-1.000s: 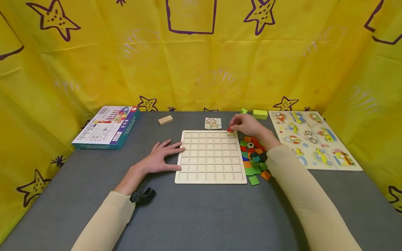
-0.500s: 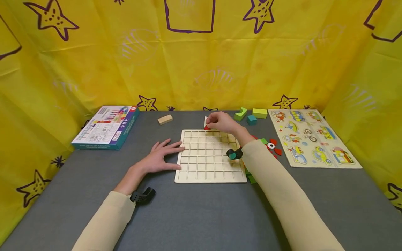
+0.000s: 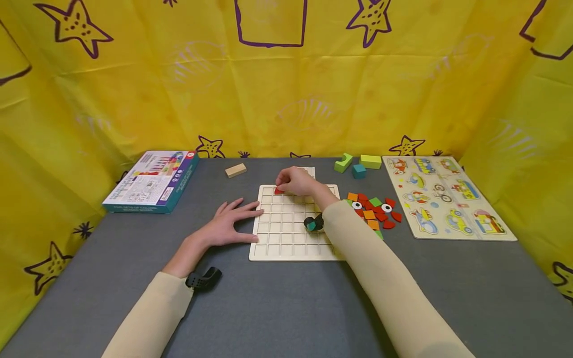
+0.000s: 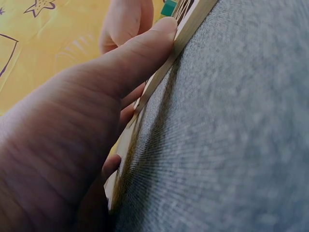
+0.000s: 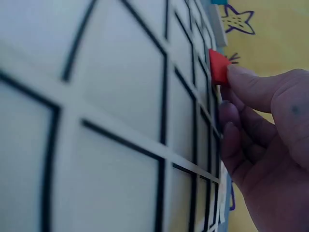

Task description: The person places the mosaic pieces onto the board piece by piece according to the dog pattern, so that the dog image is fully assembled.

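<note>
While the grid board [image 3: 295, 223] lies flat mid-table, the left hand [image 3: 228, 226] rests with fingers spread against the board's left edge. Over the board's far left corner, the right hand [image 3: 297, 183] pinches a red piece [image 3: 278, 191] between thumb and fingertips. Right of the board lie loose coloured pieces [image 3: 375, 213].

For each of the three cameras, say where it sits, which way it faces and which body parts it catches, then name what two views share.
Head: above the table, facing forward and down at the grid board; both sleeves, left hand, right hand.
Left wrist: low at the table, facing along the board's edge; the left hand's thumb lies against it.
Right wrist: close over the board; fingers pinch a red piece.
Shared: head and right wrist both show the red piece.
</note>
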Demonstrator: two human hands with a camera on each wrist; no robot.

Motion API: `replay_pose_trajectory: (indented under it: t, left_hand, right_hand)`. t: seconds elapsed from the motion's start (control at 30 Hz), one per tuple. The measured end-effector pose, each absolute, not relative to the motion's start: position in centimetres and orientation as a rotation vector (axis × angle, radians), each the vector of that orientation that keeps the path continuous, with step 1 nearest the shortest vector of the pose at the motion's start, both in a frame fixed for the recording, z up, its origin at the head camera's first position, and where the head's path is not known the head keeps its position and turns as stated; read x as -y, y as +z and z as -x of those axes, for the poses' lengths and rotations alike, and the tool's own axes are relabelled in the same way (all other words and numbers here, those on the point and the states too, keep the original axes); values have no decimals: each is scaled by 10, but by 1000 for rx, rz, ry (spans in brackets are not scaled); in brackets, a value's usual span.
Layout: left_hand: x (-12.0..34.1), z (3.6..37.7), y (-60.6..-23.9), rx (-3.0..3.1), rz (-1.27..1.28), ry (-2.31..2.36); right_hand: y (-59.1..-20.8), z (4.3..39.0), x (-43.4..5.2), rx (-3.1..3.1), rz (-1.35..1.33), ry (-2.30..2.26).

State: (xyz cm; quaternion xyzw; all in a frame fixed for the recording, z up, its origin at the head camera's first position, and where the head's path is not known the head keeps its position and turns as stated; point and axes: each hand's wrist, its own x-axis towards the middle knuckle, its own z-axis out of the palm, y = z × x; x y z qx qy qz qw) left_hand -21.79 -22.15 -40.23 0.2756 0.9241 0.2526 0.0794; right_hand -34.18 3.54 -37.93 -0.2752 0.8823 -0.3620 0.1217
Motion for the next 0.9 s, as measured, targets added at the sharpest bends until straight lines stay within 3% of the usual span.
replay_pose_trajectory:
  t: [0.9]
  left_hand:
    - [220,220,-403,-2759,-822,786]
  right_hand:
    - [-377,342,-39,-2569,959,-825]
